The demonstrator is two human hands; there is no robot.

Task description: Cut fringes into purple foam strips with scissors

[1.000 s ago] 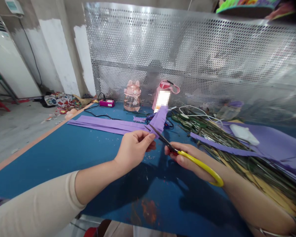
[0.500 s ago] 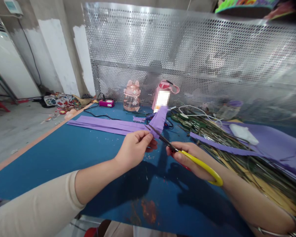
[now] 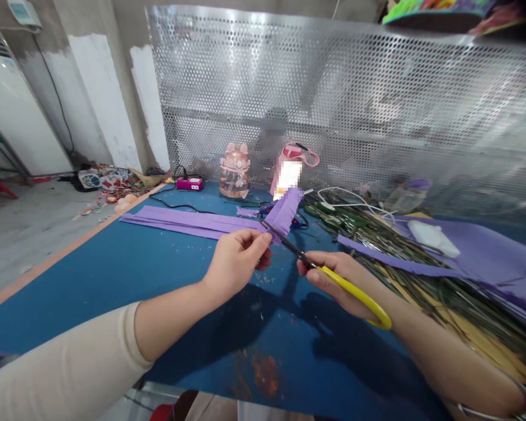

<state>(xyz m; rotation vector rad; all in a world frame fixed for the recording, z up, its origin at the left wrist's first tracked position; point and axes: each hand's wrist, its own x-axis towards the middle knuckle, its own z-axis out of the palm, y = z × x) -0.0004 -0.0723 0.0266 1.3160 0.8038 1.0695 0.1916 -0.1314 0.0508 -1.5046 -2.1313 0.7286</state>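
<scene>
Between thumb and fingers, my left hand [image 3: 241, 257] pinches the near end of a purple paper strip [image 3: 286, 211] whose edge is cut into a fringe. The strip rises away from my fingers toward the back of the table. My right hand [image 3: 339, 280] grips scissors [image 3: 355, 293] with yellow handles and dark blades. Their blades point up and left, lying across the strip just beyond my left fingertips, and look nearly closed. Several flat purple strips [image 3: 179, 221] lie on the blue table behind my left hand.
A pink-lidded clear bottle [image 3: 234, 172] and a magenta power socket [image 3: 190, 184] stand at the back. Dark green stems [image 3: 390, 245] and a large purple sheet [image 3: 504, 248] cover the right side. A perforated metal panel [image 3: 333, 88] closes off the rear.
The scissor blades have drawn closer together, and the handles have shifted slightly left. The free end of the fringed strip has swung a little to the right.
</scene>
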